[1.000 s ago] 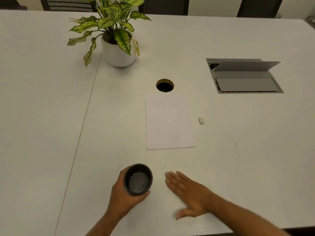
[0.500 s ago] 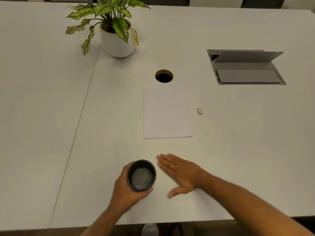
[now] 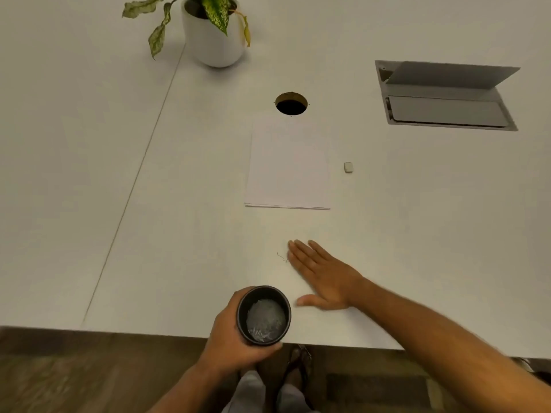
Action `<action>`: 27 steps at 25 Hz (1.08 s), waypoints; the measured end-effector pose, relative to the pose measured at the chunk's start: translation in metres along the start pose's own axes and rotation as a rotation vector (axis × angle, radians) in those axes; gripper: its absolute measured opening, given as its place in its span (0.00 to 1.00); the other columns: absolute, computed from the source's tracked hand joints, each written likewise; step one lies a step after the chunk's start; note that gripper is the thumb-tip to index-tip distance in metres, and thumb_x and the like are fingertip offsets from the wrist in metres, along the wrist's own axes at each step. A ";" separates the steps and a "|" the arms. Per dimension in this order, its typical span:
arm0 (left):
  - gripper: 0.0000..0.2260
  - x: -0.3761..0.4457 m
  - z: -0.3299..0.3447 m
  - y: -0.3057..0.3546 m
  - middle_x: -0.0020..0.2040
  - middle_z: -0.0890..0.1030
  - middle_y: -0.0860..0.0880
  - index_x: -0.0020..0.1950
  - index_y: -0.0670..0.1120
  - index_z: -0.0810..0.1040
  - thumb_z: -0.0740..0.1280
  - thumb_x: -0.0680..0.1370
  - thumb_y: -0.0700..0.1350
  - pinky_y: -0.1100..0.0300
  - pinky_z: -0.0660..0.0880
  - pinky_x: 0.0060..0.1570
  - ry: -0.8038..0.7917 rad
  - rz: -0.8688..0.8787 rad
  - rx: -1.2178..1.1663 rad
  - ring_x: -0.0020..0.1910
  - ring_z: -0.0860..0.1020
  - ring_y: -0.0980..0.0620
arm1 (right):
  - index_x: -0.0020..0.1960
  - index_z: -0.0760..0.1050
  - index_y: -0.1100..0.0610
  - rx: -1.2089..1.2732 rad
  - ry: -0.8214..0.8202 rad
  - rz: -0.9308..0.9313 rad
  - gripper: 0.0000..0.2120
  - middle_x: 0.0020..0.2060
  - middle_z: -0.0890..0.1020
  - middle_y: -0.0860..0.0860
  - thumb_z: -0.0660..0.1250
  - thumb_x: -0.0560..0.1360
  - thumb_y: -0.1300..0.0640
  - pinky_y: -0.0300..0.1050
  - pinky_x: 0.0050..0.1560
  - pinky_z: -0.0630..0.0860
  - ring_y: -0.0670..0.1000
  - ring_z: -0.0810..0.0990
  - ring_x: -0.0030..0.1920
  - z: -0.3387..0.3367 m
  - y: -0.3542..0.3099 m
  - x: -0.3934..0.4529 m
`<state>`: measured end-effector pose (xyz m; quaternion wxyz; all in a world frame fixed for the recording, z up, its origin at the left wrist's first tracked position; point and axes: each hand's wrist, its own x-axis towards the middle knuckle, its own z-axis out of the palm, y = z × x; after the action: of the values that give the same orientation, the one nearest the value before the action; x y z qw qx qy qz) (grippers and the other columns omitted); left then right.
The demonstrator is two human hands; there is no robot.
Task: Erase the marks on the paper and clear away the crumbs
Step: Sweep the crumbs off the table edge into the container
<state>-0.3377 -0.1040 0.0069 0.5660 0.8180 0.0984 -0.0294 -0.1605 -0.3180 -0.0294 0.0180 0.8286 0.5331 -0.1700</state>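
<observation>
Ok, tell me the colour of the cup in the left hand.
Black, with a pale lining inside. The cup shows best in the head view.

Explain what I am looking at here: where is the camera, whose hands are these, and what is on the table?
There is no machine. A person wears one wide-angle camera on the head, looking forward and down at their own bare hands.

The left hand holds a small black cup at the near table edge. The right hand lies flat, palm down, beside a few thin dark crumbs.

Farther away lies a white sheet of paper, with a small white eraser to its right. Beyond are a round cable hole, a potted plant and an open grey hatch set into the table.
</observation>
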 end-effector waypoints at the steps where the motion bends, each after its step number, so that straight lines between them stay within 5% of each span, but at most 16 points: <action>1: 0.40 -0.009 0.003 0.001 0.63 0.78 0.63 0.66 0.63 0.72 0.86 0.59 0.50 0.69 0.73 0.59 -0.026 0.013 -0.012 0.63 0.77 0.60 | 0.77 0.42 0.64 -0.019 -0.023 -0.071 0.44 0.76 0.43 0.61 0.49 0.77 0.32 0.57 0.74 0.45 0.56 0.37 0.76 0.003 -0.006 -0.004; 3: 0.40 -0.024 0.009 0.000 0.64 0.79 0.59 0.67 0.61 0.72 0.86 0.60 0.49 0.65 0.74 0.62 -0.077 0.031 -0.028 0.64 0.77 0.56 | 0.77 0.41 0.63 -0.020 -0.014 -0.144 0.41 0.76 0.43 0.60 0.50 0.79 0.35 0.57 0.74 0.44 0.55 0.37 0.76 0.001 -0.006 -0.007; 7: 0.40 -0.048 0.016 -0.019 0.65 0.79 0.55 0.69 0.49 0.74 0.86 0.61 0.47 0.59 0.74 0.65 -0.188 0.059 0.005 0.66 0.77 0.52 | 0.77 0.42 0.63 0.036 0.097 0.024 0.43 0.77 0.43 0.60 0.52 0.77 0.34 0.57 0.74 0.48 0.55 0.38 0.76 -0.014 0.010 0.019; 12: 0.38 -0.064 0.028 -0.058 0.65 0.79 0.58 0.69 0.52 0.74 0.86 0.62 0.46 0.60 0.73 0.66 -0.288 -0.031 -0.027 0.66 0.77 0.55 | 0.77 0.42 0.65 -0.058 0.077 0.005 0.47 0.76 0.44 0.61 0.50 0.75 0.29 0.58 0.74 0.48 0.57 0.38 0.76 -0.005 -0.004 0.045; 17: 0.35 -0.054 0.052 -0.104 0.56 0.81 0.67 0.59 0.63 0.74 0.86 0.57 0.53 0.60 0.76 0.62 -0.319 -0.223 -0.013 0.59 0.77 0.68 | 0.76 0.44 0.66 -0.045 0.007 -0.154 0.49 0.76 0.45 0.64 0.52 0.74 0.30 0.60 0.73 0.47 0.59 0.40 0.76 0.003 -0.041 0.015; 21: 0.41 -0.039 0.072 -0.134 0.66 0.76 0.64 0.68 0.59 0.72 0.85 0.58 0.58 0.68 0.69 0.67 -0.307 -0.264 -0.014 0.67 0.73 0.66 | 0.76 0.46 0.66 0.072 -0.057 -0.254 0.49 0.76 0.46 0.64 0.58 0.73 0.32 0.61 0.73 0.48 0.59 0.41 0.76 0.014 -0.078 -0.017; 24: 0.44 -0.032 0.078 -0.154 0.66 0.77 0.62 0.68 0.61 0.71 0.83 0.55 0.64 0.62 0.71 0.68 -0.279 -0.322 0.044 0.67 0.74 0.63 | 0.76 0.49 0.67 0.133 -0.032 -0.360 0.48 0.76 0.47 0.64 0.64 0.73 0.35 0.61 0.73 0.49 0.60 0.43 0.76 0.020 -0.090 -0.033; 27: 0.49 -0.030 0.082 -0.171 0.66 0.78 0.62 0.70 0.61 0.71 0.78 0.52 0.74 0.57 0.73 0.67 -0.215 -0.351 0.161 0.66 0.75 0.61 | 0.75 0.50 0.68 0.141 0.045 -0.212 0.48 0.75 0.48 0.65 0.64 0.72 0.36 0.62 0.73 0.49 0.61 0.44 0.76 0.007 -0.070 -0.021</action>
<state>-0.3947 -0.1264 -0.1752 0.4921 0.8231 0.1757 -0.2224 -0.2325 -0.3075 -0.0195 -0.0704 0.7704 0.6047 -0.1893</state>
